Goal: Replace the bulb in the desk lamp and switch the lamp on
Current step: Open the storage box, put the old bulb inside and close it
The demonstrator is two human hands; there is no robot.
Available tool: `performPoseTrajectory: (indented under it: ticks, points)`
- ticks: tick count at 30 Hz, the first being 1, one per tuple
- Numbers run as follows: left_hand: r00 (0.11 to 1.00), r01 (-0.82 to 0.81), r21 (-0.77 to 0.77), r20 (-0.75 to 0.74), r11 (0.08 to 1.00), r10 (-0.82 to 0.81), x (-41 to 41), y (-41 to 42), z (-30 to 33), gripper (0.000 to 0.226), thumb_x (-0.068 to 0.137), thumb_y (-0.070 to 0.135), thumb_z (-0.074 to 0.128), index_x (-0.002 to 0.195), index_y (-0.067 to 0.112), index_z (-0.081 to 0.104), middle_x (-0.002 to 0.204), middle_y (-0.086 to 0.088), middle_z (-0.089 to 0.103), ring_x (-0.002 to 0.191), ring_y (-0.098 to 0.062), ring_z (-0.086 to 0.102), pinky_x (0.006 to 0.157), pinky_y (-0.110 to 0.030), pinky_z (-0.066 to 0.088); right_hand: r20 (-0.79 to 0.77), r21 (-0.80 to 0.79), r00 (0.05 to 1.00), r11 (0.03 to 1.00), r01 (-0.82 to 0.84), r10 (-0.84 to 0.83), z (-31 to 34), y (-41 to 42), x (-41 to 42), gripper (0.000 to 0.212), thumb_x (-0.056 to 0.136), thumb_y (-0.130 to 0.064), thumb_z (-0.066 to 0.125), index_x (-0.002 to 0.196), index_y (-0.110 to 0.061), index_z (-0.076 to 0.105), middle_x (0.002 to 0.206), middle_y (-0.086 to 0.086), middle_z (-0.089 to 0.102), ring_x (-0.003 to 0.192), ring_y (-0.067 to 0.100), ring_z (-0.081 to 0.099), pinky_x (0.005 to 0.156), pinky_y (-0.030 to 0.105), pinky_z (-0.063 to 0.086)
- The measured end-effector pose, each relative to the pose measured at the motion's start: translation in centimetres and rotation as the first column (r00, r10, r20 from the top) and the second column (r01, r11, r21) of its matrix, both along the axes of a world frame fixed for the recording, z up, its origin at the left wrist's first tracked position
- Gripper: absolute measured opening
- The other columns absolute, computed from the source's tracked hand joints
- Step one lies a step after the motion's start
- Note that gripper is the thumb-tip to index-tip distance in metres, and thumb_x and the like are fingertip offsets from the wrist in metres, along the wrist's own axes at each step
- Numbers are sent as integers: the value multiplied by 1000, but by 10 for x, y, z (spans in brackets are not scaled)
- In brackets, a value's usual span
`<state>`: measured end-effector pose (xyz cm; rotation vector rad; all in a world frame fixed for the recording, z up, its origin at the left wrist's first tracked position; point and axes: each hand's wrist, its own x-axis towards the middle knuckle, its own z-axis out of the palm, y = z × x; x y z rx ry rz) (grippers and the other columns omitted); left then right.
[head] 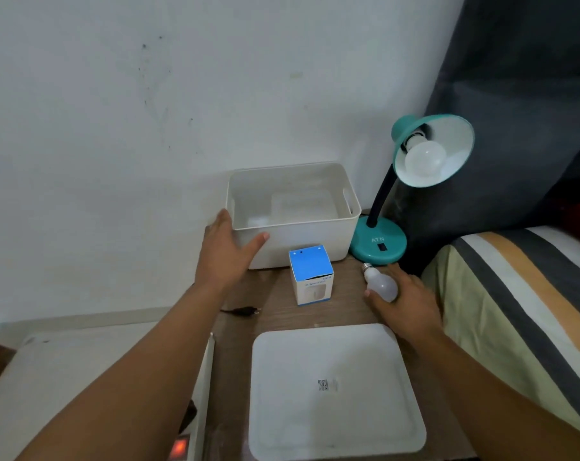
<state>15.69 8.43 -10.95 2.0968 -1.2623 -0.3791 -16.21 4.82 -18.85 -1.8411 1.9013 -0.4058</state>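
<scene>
A teal desk lamp [378, 242] stands at the back right of a small wooden table [275, 314]. Its shade [448, 141] tilts towards me, and a white bulb [423, 158] sits screwed into it, unlit. My right hand [405, 301] grips a second white bulb [381, 284] just in front of the lamp base, metal screw end pointing away from me. My left hand [228, 251] is open, its fingers against the front left corner of a white plastic bin [301, 241]. A blue and white bulb box [311, 274] stands upright between my hands.
A white lid [335, 394] lies flat on the near part of the table. A black plug [245, 311] lies at the table's left edge. A bed with a striped cover [514, 294] runs along the right. A white wall rises behind.
</scene>
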Motion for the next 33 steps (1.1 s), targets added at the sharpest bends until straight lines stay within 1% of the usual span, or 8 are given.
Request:
performPoseTrajectory:
  ticks: [5,9,14,19,23,25,27,33]
  points:
    - [1000,-24,-40,-19,999,23,2,-7,-6,88,83,63,63,150,12,36,140,-10,55,128,-28,50,103,-46,46,100,4,995,1000,-2,2,-6,-2,-2,65,83,-60,68,137,-28,53,125,7,64,110,29,61,92,42,51]
    - [996,-41,-75,-82,996,35,9,-5,-11,92,73,75,55,147,23,41,131,-4,61,118,-22,58,98,-44,51,146,-82,989,997,-4,16,-3,3,-7,61,80,-68,61,129,-32,56,112,1,68,97,21,63,84,45,56]
    - [996,-44,-117,-86,992,34,11,-5,-13,81,87,51,70,153,18,36,138,-8,58,127,-24,53,101,-31,44,215,-208,976,978,9,37,24,16,-11,67,83,-65,64,139,-32,50,125,-6,61,110,16,59,91,47,56]
    - [995,-54,-161,-88,985,41,12,-6,-18,80,86,54,69,152,20,38,132,-6,63,123,-24,57,99,-36,48,273,-337,958,941,9,89,74,10,-4,66,82,-56,70,140,-32,50,127,-12,58,114,13,57,92,39,55]
    - [994,-72,-191,-93,979,55,10,-6,-21,79,87,51,69,153,21,37,126,-2,65,115,-19,59,92,-30,47,261,-412,955,911,-21,140,105,-8,22,72,79,-61,67,143,-32,48,129,-14,57,116,14,54,95,42,53]
    - [993,-78,-203,-101,976,58,8,-6,-21,78,88,48,70,153,21,36,107,6,64,101,-9,56,85,-25,42,260,-432,951,901,-39,166,113,-21,38,75,80,-63,67,144,-28,48,132,-7,59,118,15,53,97,44,52]
    - [992,-83,-212,-109,974,61,7,-5,-23,78,88,47,70,153,21,36,90,18,51,90,-3,51,80,-22,39,254,-438,950,897,-54,181,117,-34,56,76,80,-64,67,144,-25,49,131,-4,60,117,17,54,96,45,52]
    - [992,-82,-213,-111,974,59,8,-5,-24,78,88,49,68,153,21,36,103,15,58,82,-12,61,84,-32,54,106,-422,979,899,-115,175,122,-71,98,72,81,-70,61,138,-27,54,126,-2,65,116,25,55,97,51,46]
